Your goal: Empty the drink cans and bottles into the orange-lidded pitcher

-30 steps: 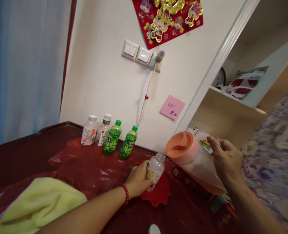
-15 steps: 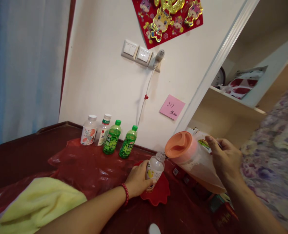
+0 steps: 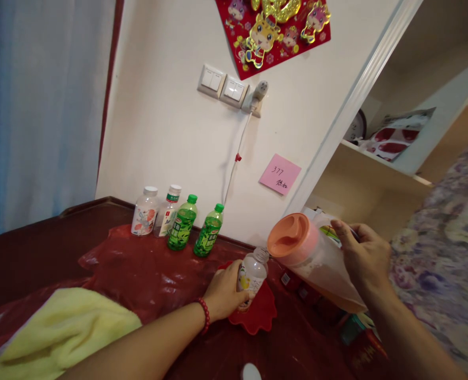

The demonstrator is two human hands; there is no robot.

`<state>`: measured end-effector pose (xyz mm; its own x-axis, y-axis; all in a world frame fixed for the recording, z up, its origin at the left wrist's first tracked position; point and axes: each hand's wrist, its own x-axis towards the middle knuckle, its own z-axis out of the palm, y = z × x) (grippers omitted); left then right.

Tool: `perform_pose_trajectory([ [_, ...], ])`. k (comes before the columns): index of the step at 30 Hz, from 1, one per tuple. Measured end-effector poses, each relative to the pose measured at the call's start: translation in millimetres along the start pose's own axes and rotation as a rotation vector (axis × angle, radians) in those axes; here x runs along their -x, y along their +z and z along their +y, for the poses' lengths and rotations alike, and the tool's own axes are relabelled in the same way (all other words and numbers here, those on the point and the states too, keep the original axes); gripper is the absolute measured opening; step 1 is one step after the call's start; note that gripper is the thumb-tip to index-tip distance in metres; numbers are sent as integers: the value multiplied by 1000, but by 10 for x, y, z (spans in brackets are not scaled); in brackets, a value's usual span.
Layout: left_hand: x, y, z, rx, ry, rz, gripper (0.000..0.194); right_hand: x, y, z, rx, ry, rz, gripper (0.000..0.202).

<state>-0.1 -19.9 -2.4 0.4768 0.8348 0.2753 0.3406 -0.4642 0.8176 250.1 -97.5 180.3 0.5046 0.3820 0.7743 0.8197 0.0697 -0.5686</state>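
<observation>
My left hand [image 3: 226,293] is wrapped round a clear bottle [image 3: 253,274] with a flower-and-fruit label and no cap. The bottle stands over a red scalloped mat [image 3: 253,319]. In my right hand [image 3: 364,258], held by its handle, is a translucent pitcher [image 3: 325,274] with an orange lid. It is tipped to the left, its lid edge at the bottle's mouth; whether liquid is flowing I cannot tell. A white cap [image 3: 251,371] lies near the lower edge of the view.
Two clear bottles with white caps, one with a floral label [image 3: 144,212], and two green bottles [image 3: 207,232] stand along the wall. A yellow towel [image 3: 67,332] lies at left. Red boxes [image 3: 363,351] sit beneath the pitcher, beside a floral curtain [image 3: 448,253].
The pitcher and my right hand have shifted very slightly to the left. My left hand and the bottle look unmoved.
</observation>
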Motion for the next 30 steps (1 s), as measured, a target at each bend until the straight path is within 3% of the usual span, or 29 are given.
perform_pose_trajectory([
  [30,19,-37,66,-27,-12,-8,59,10,-20,-45,14,-50,8,82],
])
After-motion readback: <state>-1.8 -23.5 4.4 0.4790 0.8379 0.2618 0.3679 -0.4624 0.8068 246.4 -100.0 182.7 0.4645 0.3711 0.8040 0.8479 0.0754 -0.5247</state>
